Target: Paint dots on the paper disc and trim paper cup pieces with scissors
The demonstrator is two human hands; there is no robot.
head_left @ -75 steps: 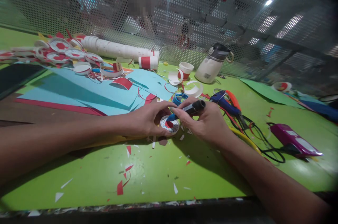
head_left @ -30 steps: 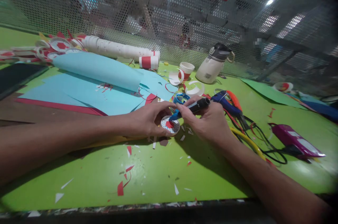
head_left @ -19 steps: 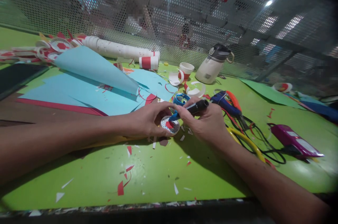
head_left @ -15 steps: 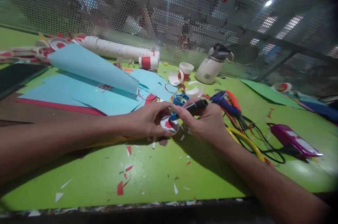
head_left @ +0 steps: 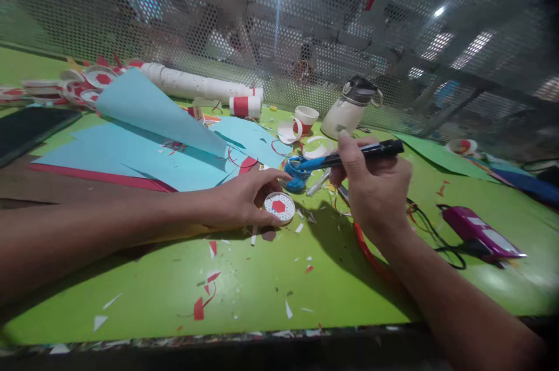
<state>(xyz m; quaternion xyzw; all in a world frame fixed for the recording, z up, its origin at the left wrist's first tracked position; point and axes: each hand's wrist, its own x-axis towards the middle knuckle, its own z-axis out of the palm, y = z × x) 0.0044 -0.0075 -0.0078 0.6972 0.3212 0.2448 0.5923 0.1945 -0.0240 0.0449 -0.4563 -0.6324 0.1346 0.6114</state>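
Note:
A small white paper disc with a red hexagon (head_left: pixel 278 207) lies on the green table (head_left: pixel 244 289). My left hand (head_left: pixel 244 199) rests beside it, thumb and fingers holding its rim. My right hand (head_left: pixel 375 190) is raised above the table and grips a black marker with a blue tip (head_left: pixel 349 156). The tip points left, over a small blue cup (head_left: pixel 297 176) just behind the disc.
Blue paper sheets (head_left: pixel 144 144), one curled up, lie at the left with red-and-white discs (head_left: pixel 87 80) and a white tube (head_left: pixel 196 84) behind. A white bottle (head_left: pixel 347 109), cut paper cups (head_left: pixel 305 117), cables (head_left: pixel 428 225) and a purple tool (head_left: pixel 478 231) sit right. A mesh wall (head_left: pixel 279 21) closes the back. Paper scraps litter the front.
My right hand has lifted the marker off the disc and moved up and right. The disc is uncovered, still held by my left hand. The top blue sheet curled up earlier.

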